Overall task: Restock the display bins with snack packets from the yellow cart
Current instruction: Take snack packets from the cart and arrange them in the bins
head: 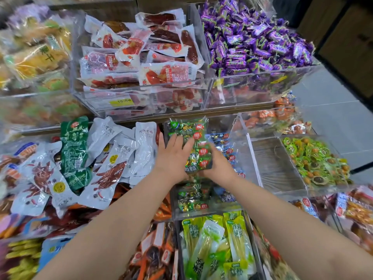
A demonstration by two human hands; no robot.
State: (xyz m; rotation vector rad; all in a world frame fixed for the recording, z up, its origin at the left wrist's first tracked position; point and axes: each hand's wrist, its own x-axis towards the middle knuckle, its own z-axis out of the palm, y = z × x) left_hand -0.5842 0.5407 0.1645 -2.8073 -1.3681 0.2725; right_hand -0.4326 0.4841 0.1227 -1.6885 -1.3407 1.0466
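Observation:
Both hands meet over a clear bin (245, 158) in the middle row. Between them is a stack of green snack packets (198, 146) with red round labels, standing on edge above the bin. My left hand (173, 156) lies flat against the stack's left face with its fingers straight. From the right side and below, my right hand (219, 164) grips the stack, fingers curled under it. More green packets (191, 201) and blue ones (224, 142) lie in the same bin. The yellow cart is out of view.
A bin of white and green pouches (113, 158) sits to the left. An almost bare clear bin (276, 164) stands to the right, then green-wrapped sweets (316, 160). Red sausage packets (145, 55) and purple candies (256, 41) fill the upper shelf. Yellow-green packets (218, 245) lie nearest.

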